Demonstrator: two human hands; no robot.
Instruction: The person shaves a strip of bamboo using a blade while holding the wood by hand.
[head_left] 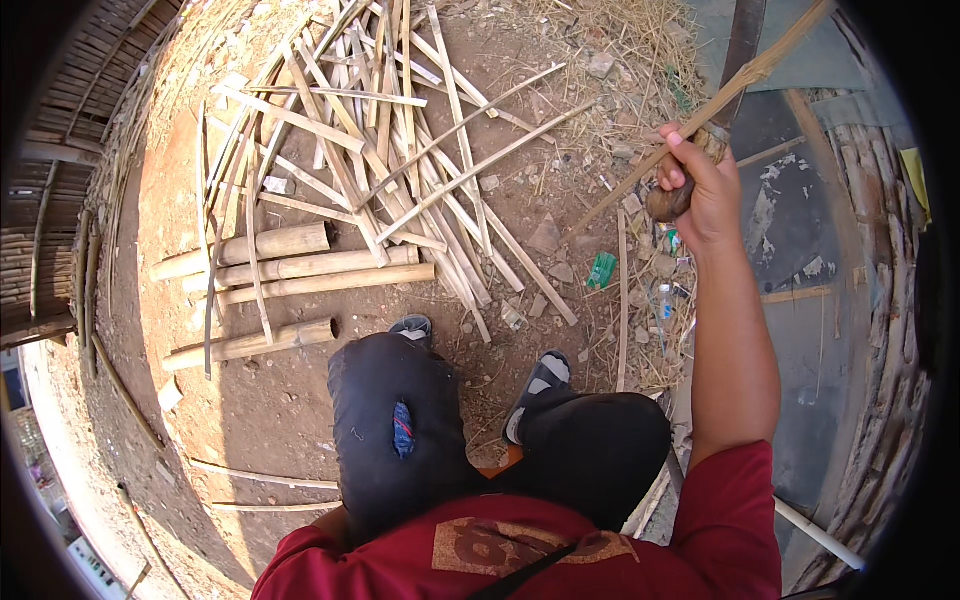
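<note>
Knife (742, 45), handle (668, 206) inside right hand (712, 185)

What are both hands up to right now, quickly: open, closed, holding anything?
Left hand: out of view, so it cannot be told.
Right hand: closed on a machete, with a bamboo strip against its fingers.

Wooden-handled blade (742, 48) in right hand (708, 178)

Downward fisheye view from head height
</note>
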